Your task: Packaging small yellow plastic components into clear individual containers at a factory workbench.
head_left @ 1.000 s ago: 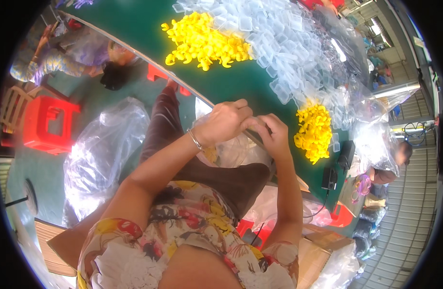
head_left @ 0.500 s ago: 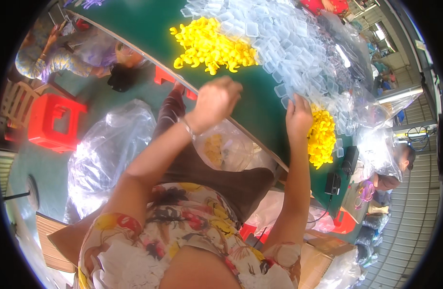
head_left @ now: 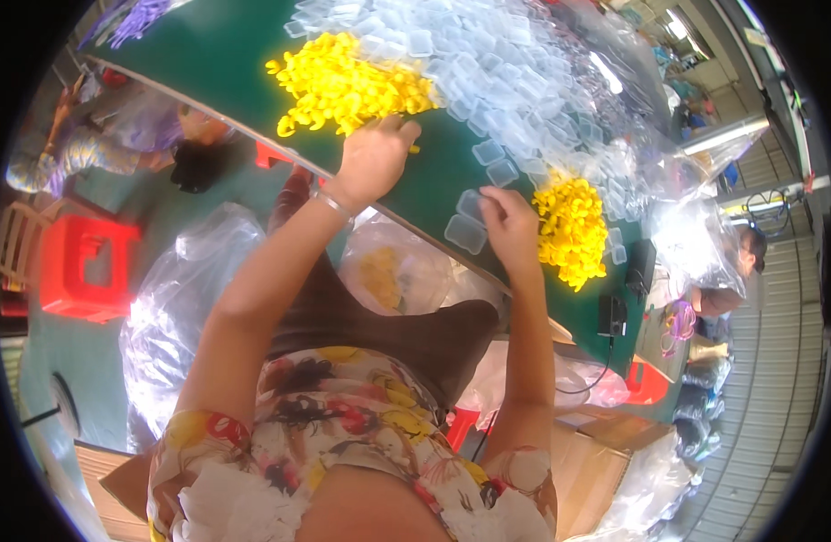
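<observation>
My left hand (head_left: 377, 161) is at the near edge of a heap of small curved yellow plastic pieces (head_left: 343, 86), its fingers curled down. A yellow piece shows right beside its fingertips. What lies between those fingers is hidden. With thumb and fingertips, my right hand (head_left: 511, 221) grips the edge of a clear plastic box (head_left: 466, 233), which lies on the green tabletop (head_left: 438, 167) in two joined halves. Just right of that hand is a second heap of yellow pieces (head_left: 571, 237).
A wide pile of clear plastic boxes (head_left: 506, 72) covers the table's far side. Purple pieces (head_left: 143, 20) lie at the far left. A black adapter (head_left: 611, 316) with a cable sits near the right end. Red stool (head_left: 88, 266) and clear plastic bag (head_left: 190, 316) stand left on the floor.
My left hand has moved forward and left to the large yellow heap. The right hand has come nearer with a clear box, drawn away from the pile. The whole view has shifted slightly.
</observation>
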`<control>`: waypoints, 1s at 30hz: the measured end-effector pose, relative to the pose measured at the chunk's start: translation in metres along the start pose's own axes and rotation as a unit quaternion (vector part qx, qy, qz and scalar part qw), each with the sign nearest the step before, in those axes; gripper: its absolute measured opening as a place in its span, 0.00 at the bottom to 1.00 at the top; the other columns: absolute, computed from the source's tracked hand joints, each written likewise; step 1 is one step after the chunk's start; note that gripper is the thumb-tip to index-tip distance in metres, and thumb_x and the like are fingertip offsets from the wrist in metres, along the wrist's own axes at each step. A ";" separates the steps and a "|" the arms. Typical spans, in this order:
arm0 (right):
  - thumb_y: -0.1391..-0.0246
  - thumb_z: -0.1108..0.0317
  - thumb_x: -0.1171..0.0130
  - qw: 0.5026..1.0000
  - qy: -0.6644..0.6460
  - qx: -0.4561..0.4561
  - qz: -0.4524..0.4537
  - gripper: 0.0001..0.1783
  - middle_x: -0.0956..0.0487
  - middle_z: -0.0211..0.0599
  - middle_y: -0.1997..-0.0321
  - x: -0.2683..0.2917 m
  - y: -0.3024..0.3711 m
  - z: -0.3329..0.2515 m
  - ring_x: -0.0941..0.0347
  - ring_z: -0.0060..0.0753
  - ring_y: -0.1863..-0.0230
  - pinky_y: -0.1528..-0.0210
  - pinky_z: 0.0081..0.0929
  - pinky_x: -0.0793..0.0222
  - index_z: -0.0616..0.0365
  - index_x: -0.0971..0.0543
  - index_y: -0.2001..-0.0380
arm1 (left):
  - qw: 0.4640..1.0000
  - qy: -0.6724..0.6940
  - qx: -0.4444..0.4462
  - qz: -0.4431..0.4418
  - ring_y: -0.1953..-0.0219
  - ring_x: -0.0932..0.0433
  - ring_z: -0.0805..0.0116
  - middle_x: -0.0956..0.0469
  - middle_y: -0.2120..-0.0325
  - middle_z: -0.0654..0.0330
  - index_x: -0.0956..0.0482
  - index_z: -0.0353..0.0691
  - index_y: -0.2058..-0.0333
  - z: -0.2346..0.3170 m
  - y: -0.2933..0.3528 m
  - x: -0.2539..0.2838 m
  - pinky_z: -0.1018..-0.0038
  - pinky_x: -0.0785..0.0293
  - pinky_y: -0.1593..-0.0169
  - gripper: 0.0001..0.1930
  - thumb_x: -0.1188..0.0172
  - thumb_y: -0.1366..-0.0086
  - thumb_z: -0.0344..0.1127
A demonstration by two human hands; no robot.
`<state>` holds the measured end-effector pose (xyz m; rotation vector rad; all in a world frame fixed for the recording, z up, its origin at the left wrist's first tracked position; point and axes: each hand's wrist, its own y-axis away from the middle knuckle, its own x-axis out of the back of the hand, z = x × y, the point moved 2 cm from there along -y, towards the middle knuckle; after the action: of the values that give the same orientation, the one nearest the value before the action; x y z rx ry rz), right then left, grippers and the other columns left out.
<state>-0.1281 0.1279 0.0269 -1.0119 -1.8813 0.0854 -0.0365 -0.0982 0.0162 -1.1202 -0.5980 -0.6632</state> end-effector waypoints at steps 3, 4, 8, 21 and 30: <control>0.48 0.75 0.37 0.997 0.039 0.037 0.058 0.08 0.20 0.41 0.67 0.009 0.003 0.004 0.23 0.39 0.68 0.63 0.28 0.27 0.58 0.18 0.62 | 0.999 0.050 -0.019 0.007 0.65 0.20 0.57 0.23 0.72 0.58 0.22 0.43 0.66 0.009 0.018 0.004 0.66 0.23 0.64 0.07 0.38 0.44 0.31; 0.48 0.75 0.36 0.989 0.091 0.072 0.090 0.09 0.19 0.41 0.67 0.017 0.004 0.006 0.23 0.42 0.67 0.62 0.30 0.27 0.57 0.18 0.62 | 0.998 0.051 -0.019 0.006 0.65 0.20 0.57 0.23 0.72 0.58 0.22 0.43 0.66 0.009 0.020 0.006 0.66 0.23 0.64 0.07 0.38 0.44 0.31; 0.52 0.65 0.35 0.914 0.387 -0.047 0.113 0.06 0.19 0.35 0.70 0.051 0.011 0.036 0.23 0.44 0.68 0.60 0.45 0.34 0.51 0.18 0.70 | 0.999 0.049 0.003 0.023 0.67 0.21 0.58 0.24 0.73 0.58 0.23 0.43 0.69 0.011 0.022 0.006 0.66 0.23 0.64 0.05 0.37 0.46 0.31; 0.55 0.67 0.35 0.990 0.109 -0.056 0.077 0.03 0.20 0.28 0.75 0.031 0.027 -0.007 0.23 0.35 0.70 0.64 0.41 0.40 0.49 0.20 0.74 | 0.930 0.349 0.113 -0.005 0.71 0.21 0.53 0.23 0.74 0.52 0.23 0.40 0.71 0.062 0.045 0.008 0.63 0.24 0.66 0.06 0.38 0.49 0.26; 0.53 0.65 0.33 0.991 0.125 -0.015 0.042 0.09 0.22 0.29 0.69 0.008 0.041 -0.042 0.25 0.37 0.64 0.58 0.39 0.38 0.48 0.19 0.66 | 0.961 0.273 0.003 -0.040 0.67 0.21 0.53 0.23 0.69 0.53 0.22 0.37 0.67 0.082 0.060 0.003 0.64 0.24 0.62 0.10 0.33 0.48 0.28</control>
<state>-0.0722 0.1456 0.0358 -1.0710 -1.6169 -0.0187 0.0014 -0.0044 0.0080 -0.8560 -0.1697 -0.9937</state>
